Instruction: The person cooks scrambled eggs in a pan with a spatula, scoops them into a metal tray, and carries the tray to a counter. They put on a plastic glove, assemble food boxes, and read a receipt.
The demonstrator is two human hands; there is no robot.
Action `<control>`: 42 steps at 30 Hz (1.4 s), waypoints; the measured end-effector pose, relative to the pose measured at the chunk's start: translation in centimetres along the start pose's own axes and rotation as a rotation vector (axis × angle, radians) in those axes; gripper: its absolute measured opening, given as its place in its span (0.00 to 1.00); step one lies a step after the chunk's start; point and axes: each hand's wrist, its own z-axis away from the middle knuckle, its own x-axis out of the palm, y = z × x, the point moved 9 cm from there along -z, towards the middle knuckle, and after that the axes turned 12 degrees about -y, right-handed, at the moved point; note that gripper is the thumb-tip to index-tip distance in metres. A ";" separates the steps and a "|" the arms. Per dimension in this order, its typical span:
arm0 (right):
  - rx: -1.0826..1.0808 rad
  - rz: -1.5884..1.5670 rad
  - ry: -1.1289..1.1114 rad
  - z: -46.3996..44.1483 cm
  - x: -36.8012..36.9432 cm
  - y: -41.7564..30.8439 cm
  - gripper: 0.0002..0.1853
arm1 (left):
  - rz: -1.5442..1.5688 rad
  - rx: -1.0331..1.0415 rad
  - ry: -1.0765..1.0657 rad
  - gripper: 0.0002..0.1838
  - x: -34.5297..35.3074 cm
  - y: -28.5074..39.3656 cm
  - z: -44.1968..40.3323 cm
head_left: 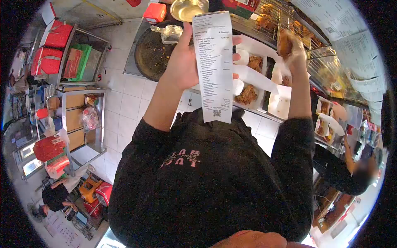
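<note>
My left hand (178,68) holds up a long printed receipt (215,70), with the thumb along its left edge and fingertips showing past its right edge. My right hand (295,56) is closed around a browned piece of fried chicken (284,44), slightly blurred, above the white paper boxes. Below it stands an open paper box (279,103). Beside that, other boxes contain white rice (238,87) and fried chicken (247,95). The receipt hides part of the nearest boxes.
A wire rack (314,35) with fried pieces runs along the counter's back. Left of the boxes lie a round dark pan (151,53) and a metal bowl (188,9). Receipts (343,29) hang at upper right. Co-workers stand at right (343,173) and lower left (56,194).
</note>
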 end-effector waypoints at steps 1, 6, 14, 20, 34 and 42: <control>-0.219 0.444 -0.121 -2.3 2.0 -2.9 0.15 | 0.008 0.003 -0.001 0.47 0.0 0.0 0.4; -1.290 2.439 0.135 -5.3 6.5 -4.7 0.21 | -0.071 0.051 0.158 0.48 -1.1 0.0 3.9; -0.768 2.200 -0.139 4.5 6.8 -5.7 0.22 | -0.008 0.174 0.270 0.49 -4.4 0.9 8.1; 0.834 2.195 -0.643 6.5 -7.2 3.3 0.21 | 0.047 0.176 0.323 0.48 -5.9 -0.5 6.4; 0.393 2.055 -0.514 0.9 -25.0 13.1 0.54 | -0.046 0.324 0.318 0.47 -3.0 -3.1 0.3; 0.624 1.394 -0.539 2.7 -11.6 2.7 0.30 | -0.066 0.352 0.214 0.48 -1.2 -2.2 0.2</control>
